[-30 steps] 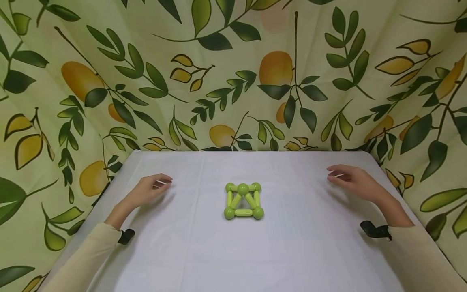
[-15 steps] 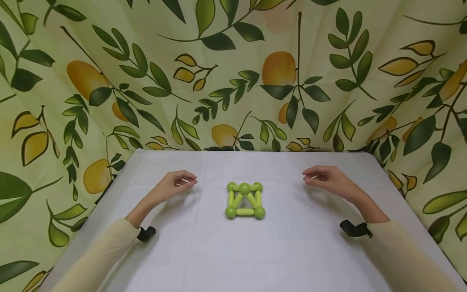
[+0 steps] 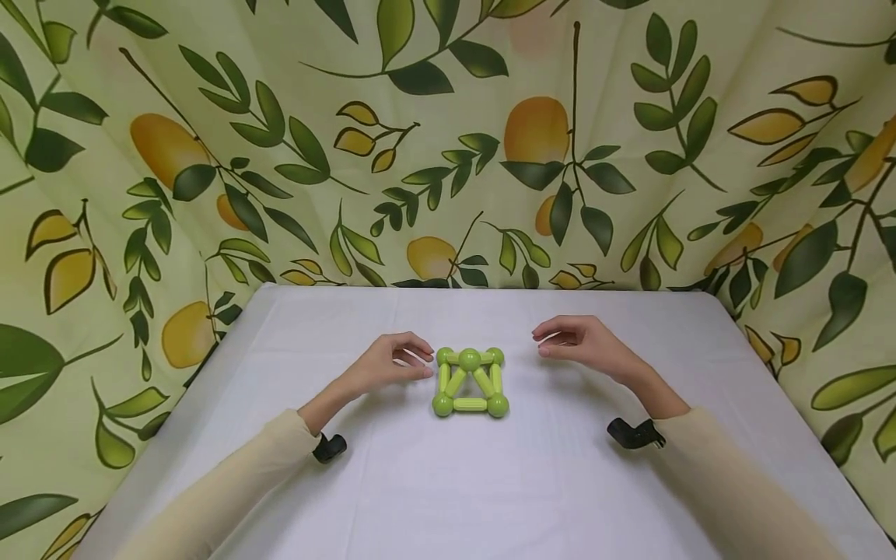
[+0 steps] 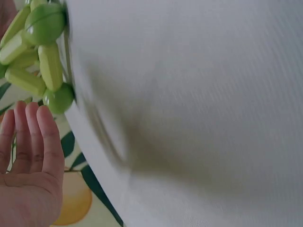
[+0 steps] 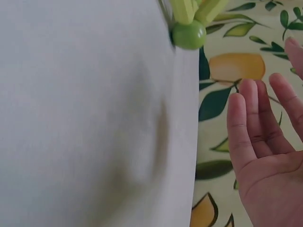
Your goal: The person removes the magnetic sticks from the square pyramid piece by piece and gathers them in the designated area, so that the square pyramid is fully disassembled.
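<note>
A green ball-and-rod building toy (image 3: 470, 405) lies on the table in the middle of the head view. Its square base of balls and ridged rods rises to one raised ball, like a small pyramid. My left hand (image 3: 389, 362) is right at its left side, fingers relaxed and holding nothing. On the other side my right hand (image 3: 586, 346) hovers a short gap away, also relaxed and bare. The left wrist view has the toy (image 4: 50, 66) just beyond the fingertips. One corner ball (image 5: 189, 35) of it shows at the top of the right wrist view.
A white cloth (image 3: 448, 482) covers the table. Behind and at both sides hangs a curtain (image 3: 448, 155) printed with leaves and fruit. Black wrist cameras (image 3: 329, 448) sit at the sleeve cuffs.
Both hands have moved inward from the table's sides toward the toy, the left rightward and the right leftward. The left has come closer to it. The toy stays in place.
</note>
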A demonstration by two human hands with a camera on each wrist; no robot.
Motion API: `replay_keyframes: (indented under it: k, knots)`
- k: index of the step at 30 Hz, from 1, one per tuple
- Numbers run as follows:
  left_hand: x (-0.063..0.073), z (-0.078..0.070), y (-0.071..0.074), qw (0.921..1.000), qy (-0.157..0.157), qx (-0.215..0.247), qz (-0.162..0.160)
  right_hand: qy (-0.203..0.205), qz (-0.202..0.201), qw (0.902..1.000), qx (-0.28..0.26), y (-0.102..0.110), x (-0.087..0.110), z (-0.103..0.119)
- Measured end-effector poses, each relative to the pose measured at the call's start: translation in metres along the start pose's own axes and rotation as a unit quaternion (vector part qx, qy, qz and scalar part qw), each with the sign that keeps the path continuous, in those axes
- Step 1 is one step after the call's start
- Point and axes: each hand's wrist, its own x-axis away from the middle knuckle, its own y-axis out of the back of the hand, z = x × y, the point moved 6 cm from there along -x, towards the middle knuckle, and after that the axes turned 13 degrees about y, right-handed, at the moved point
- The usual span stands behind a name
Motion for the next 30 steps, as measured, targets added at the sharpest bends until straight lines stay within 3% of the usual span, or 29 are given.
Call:
replay_keyframes:
  k: [8, 18, 30]
  knots:
    - [-0.006, -0.006, -0.025, 0.9992, -0.022, 0.006, 0.032, 0.036, 0.013, 0.9980, -0.049, -0.036, -0.024, 0.006]
    - [-0.013, -0.011, -0.041, 0.9982, -0.032, -0.016, 0.049, 0.053, 0.036, 0.9949, -0.078, -0.072, -0.045, 0.016]
    - [-0.015, -0.010, -0.042, 0.9972, -0.037, -0.039, 0.052, 0.082, 0.058, 0.9949, -0.010, -0.090, -0.055, 0.018]
